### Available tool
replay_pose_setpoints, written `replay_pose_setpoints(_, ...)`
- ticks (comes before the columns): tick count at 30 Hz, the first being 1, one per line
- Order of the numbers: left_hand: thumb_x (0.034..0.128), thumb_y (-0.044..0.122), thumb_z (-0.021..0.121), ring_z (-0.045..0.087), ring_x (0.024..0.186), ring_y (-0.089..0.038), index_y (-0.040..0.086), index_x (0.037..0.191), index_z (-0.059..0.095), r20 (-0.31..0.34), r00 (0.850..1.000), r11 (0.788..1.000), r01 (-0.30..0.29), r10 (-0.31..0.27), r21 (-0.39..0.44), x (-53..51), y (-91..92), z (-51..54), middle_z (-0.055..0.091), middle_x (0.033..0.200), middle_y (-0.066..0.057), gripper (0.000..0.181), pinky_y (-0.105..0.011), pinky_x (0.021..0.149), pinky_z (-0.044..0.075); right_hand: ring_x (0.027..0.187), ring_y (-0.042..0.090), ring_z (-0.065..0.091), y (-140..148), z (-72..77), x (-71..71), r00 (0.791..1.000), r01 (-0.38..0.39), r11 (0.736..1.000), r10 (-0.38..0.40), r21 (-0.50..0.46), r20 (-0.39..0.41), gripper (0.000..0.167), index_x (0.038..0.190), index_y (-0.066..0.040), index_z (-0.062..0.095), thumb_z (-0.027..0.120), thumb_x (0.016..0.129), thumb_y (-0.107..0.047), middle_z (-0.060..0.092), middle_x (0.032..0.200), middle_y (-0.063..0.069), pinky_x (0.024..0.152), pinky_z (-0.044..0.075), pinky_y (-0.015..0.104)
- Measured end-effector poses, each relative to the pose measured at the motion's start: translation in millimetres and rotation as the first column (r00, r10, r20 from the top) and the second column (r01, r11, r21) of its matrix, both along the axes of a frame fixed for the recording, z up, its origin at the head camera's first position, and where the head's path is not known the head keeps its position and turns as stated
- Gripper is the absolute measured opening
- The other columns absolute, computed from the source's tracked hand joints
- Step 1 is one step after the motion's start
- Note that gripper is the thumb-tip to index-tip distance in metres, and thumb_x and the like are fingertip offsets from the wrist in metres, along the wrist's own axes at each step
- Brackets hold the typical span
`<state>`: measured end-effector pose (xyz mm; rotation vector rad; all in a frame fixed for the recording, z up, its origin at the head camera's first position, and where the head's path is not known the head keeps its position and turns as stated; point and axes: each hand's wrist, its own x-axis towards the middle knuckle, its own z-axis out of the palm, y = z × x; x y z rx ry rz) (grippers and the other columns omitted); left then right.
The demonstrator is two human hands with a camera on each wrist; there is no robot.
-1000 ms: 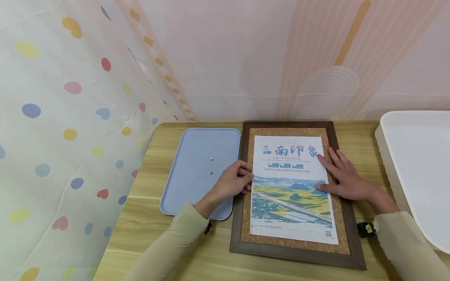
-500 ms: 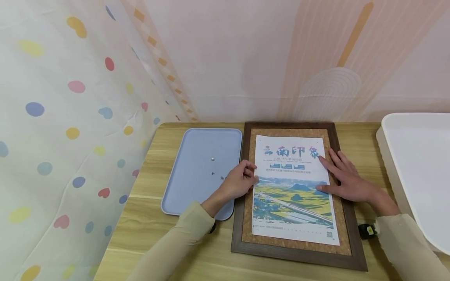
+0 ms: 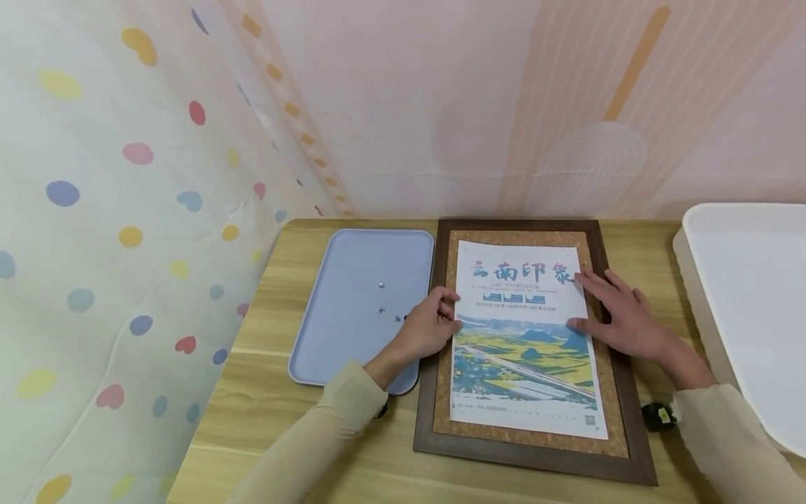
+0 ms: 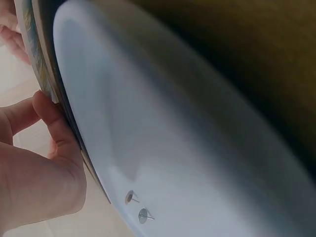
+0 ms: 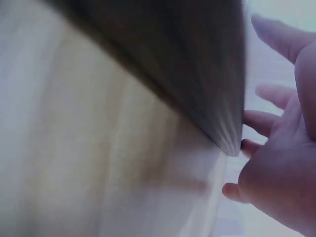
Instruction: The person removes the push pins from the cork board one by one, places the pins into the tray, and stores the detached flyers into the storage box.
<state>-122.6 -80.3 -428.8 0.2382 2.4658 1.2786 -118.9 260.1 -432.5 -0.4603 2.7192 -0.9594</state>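
Note:
A printed landscape poster [image 3: 522, 392] lies on a cork board [image 3: 535, 435] with a dark wooden frame [image 3: 535, 463]. My left hand [image 3: 428, 325] has bent fingers, and its thumb and index finger hold the poster's left edge. In the left wrist view the thumb tip meets a finger at that edge. Across the sheet, my right hand [image 3: 630, 325] has its fingers spread, with the thumb and index fingertip on the right edge. Thumbtacks [image 4: 143, 216] lie on the blue tray [image 3: 352, 280], left of the frame. A small dark speck shows near the poster's lower right corner.
The wooden table [image 3: 252, 420] carries everything. A deep white tray [image 3: 749, 280] stands at the right. A black device [image 3: 658, 416] is by my right wrist. A patterned curtain [image 3: 409, 105] hangs behind the table, and a dotted one [image 3: 94, 280] at the left.
My left hand has shifted slightly right onto the poster's edge, uncovering another tack on the tray. My right thumb and fingers have drawn back a little towards the right edge.

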Motion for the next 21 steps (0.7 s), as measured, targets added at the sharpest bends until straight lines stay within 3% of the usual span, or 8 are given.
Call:
replay_pose_setpoints(5, 0.097, 0.009, 0.062, 0.049, 0.071, -0.016, 0.01, 0.129, 0.05, -0.004, 1.0, 1.0, 0.015, -0.015, 0.005, 0.8, -0.5, 1.6, 0.056, 0.095, -0.004, 0.034, -0.03, 0.067, 0.042, 0.138, 0.058, 0.023, 0.3, 7.0, -6.1, 0.997, 0.06, 0.998, -0.061, -0.025, -0.039, 0.072, 0.15, 0.001, 0.036, 0.067, 0.095, -0.032, 0.038, 0.149, 0.031, 0.102, 0.018, 0.076)
replay_pose_setpoints(10, 0.0966, 0.008, 0.062, 0.049, 0.07, -0.016, 0.009, 0.13, 0.049, -0.014, 1.0, 1.0, 0.023, -0.023, 0.009, 1.4, -0.3, 3.1, 0.056, 0.095, -0.005, 0.036, -0.03, 0.066, 0.042, 0.125, 0.046, 0.046, 0.8, 11.8, -15.4, 0.996, 0.08, 0.993, -0.082, -0.082, -0.024, 0.064, 0.146, 0.005, 0.041, 0.064, 0.098, -0.031, 0.05, 0.139, 0.029, 0.095, 0.041, 0.062)
replay_pose_setpoints(14, 0.0963, 0.008, 0.062, 0.05, 0.069, -0.016, 0.009, 0.131, 0.049, -0.017, 1.0, 1.0, 0.02, -0.02, -0.001, 1.3, -0.2, 2.7, 0.056, 0.095, -0.005, 0.037, -0.029, 0.065, 0.042, 0.111, 0.037, 0.05, -0.1, 14.1, -20.3, 0.992, 0.127, 0.99, -0.127, -0.056, 0.003, 0.062, 0.145, 0.003, 0.043, 0.062, 0.099, -0.034, 0.052, 0.136, 0.025, 0.083, 0.045, 0.048)
replay_pose_setpoints(21, 0.0965, 0.009, 0.062, 0.051, 0.07, -0.017, 0.011, 0.132, 0.048, -0.023, 0.999, 1.0, 0.027, -0.027, -0.008, 0.9, -0.6, 1.3, 0.057, 0.096, -0.005, 0.038, -0.03, 0.064, 0.042, 0.105, 0.035, 0.049, -5.5, 16.0, -28.4, 0.985, 0.167, 0.984, -0.163, -0.056, 0.058, 0.068, 0.148, 0.002, 0.039, 0.063, 0.098, -0.037, 0.053, 0.13, 0.024, 0.08, 0.045, 0.043)
